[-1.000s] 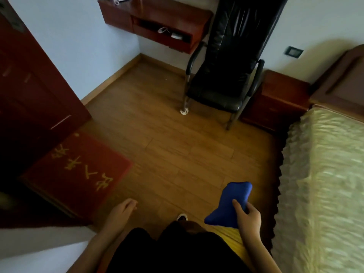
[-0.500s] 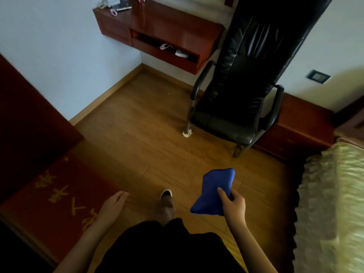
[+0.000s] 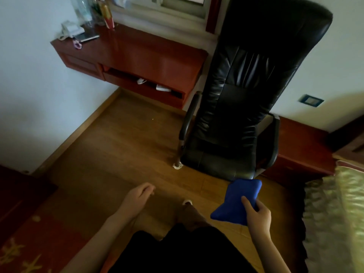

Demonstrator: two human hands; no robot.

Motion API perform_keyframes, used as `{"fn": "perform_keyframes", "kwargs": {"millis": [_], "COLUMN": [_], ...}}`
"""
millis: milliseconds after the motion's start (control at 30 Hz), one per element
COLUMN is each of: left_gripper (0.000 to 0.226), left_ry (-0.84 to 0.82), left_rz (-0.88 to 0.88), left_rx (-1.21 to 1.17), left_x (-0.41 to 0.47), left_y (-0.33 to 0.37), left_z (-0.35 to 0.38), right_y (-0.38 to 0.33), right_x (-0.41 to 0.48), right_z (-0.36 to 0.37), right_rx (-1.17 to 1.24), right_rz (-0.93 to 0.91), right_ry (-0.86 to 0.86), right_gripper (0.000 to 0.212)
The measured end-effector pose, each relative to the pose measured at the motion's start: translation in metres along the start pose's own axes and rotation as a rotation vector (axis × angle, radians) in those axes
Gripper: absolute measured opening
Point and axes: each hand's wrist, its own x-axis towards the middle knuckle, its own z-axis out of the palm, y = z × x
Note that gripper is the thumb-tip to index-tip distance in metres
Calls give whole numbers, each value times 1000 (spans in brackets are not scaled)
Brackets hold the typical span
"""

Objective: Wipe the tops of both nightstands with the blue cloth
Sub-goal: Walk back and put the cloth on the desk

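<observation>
The right hand (image 3: pixel 258 215) grips the folded cloth (image 3: pixel 236 201) at its near edge, thumb on top, probably to keep it ready for wiping. The left hand (image 3: pixel 137 196) hangs loose and holds nothing. One nightstand (image 3: pixel 301 146) stands well ahead of the right hand, partly behind the chair (image 3: pixel 236 115).

Wood floor (image 3: pixel 122 154), black chair (image 3: pixel 246 91), red desk (image 3: pixel 147 54); seemingly a window (image 3: pixel 177 4).

Right hand (image 3: pixel 257 215) low in front, thumb and fingers gripping blue cloth (image 3: pixel 237 201), left hand (image 3: pixel 137 196) empty, fingers loosely curled, both forearms bare
</observation>
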Motion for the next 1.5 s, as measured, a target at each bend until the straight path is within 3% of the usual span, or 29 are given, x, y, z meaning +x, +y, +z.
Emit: {"fn": "perform_keyframes", "kwargs": {"millis": [300, 600, 933, 1033, 1200, 1367, 1500], "left_gripper": [21, 23, 27, 41, 46, 48, 52], "left_ry": [125, 330, 335, 327, 241, 241, 208], "left_rz": [-119, -72, 106, 203, 262, 352, 410], "left_rx": [-167, -163, 110, 243, 381, 453, 553], "left_x": [118, 209, 364, 416, 512, 598, 651], "left_y": [47, 114, 180, 208, 247, 266, 256], "left_z": [-44, -102, -199, -233, -276, -293, -290], "right_y": [-103, -223, -349, -388, -440, -449, -415], "right_x": [141, 228, 307, 331, 371, 419, 451], "right_z": [77, 152, 256, 293, 356, 404, 428], "right_rx": [5, -8, 127, 179, 210, 256, 239], "right_rz": [-19, -150, -197, -187, -160, -105, 83], "right_ry": [-138, -279, -241, -209, -166, -155, -93], "right_gripper": [26, 20, 22, 29, 31, 22, 13]}}
